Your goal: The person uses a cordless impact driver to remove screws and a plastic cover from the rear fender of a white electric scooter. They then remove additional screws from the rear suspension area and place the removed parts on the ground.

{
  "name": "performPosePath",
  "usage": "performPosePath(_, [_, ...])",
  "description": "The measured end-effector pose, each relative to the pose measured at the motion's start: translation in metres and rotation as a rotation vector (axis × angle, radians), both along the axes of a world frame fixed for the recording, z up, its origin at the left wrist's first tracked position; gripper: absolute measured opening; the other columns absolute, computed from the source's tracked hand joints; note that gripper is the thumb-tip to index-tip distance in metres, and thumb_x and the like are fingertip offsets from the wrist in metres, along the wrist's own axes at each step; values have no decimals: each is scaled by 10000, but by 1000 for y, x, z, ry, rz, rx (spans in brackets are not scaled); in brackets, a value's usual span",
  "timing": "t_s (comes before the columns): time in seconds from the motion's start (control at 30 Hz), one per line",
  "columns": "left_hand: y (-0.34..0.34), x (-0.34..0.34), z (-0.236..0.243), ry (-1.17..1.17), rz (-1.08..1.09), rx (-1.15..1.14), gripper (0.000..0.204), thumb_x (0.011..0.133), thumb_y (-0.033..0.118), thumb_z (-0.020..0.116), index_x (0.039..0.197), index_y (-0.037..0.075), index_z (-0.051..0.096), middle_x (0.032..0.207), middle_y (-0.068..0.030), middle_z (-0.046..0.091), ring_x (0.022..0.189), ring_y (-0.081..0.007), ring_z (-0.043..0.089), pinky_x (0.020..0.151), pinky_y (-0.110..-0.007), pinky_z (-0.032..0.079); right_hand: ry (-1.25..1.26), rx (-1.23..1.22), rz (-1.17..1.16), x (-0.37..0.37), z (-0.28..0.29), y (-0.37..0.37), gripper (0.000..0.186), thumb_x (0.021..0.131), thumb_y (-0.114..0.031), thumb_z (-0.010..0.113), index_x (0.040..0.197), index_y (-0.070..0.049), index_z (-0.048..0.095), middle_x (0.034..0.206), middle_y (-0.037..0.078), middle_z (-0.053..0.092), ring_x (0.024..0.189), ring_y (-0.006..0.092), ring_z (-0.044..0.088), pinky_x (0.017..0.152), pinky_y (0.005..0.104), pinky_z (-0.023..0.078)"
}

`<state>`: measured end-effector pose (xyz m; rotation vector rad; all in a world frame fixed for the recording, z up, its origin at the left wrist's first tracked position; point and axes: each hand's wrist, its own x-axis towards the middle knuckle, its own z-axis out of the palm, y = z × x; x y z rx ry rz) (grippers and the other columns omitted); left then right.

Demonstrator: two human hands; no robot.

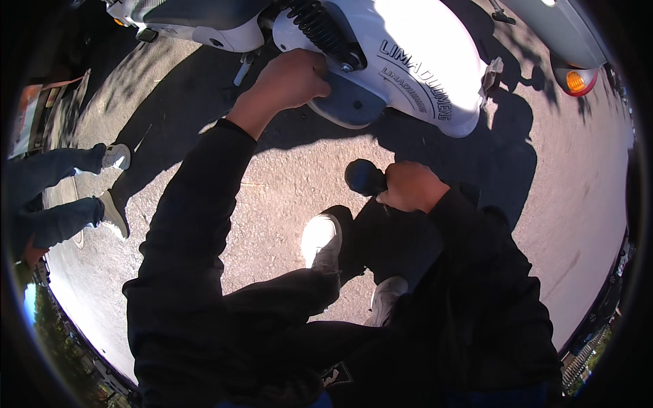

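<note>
A: Hands?
B: Right hand (413,187) closed round the handle of a dark round-headed tool (365,177). Handle mostly under the fingers; tool type unclear.
A: Left?
B: Left hand (296,78) on the white scooter (422,58), at the grey panel (347,102) below the coil spring (316,30). Fingers curled, tips hidden. Can't tell if it's gripping or just resting.
A: Tool touching the scooter?
B: No, held apart, over the pavement (292,177), in front of the grey panel.
A: Cut off?
B: Scooter, by the top edge. Bystander's legs (64,163) at left, upper body out of view. Grey vehicle with orange lamp (576,81), upper right, only partly in.
</note>
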<state>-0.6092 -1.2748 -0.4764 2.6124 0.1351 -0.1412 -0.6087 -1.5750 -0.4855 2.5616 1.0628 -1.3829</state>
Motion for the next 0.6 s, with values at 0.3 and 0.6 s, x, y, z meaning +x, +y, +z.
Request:
performPosePath(0.3, [-25,-6,1,-66,41,84,296,759,284,754,945,54,740,876,-133,741,829,-330,719,750,-417,549,-39,72,-30,-15,-6,-21,328,852,-350,782,940,-34,801,929,219,760,919,417,741,847,480,586])
performPosePath(0.6, [-32,-4,9,-95,7,190,300,790,293,720,962,47,719,808,-179,710,791,-378,707,730,-436,545,-25,114,-72,-26,-1,-37,280,832,-236,734,967,6,777,944,239,753,925,425,743,845,481,594])
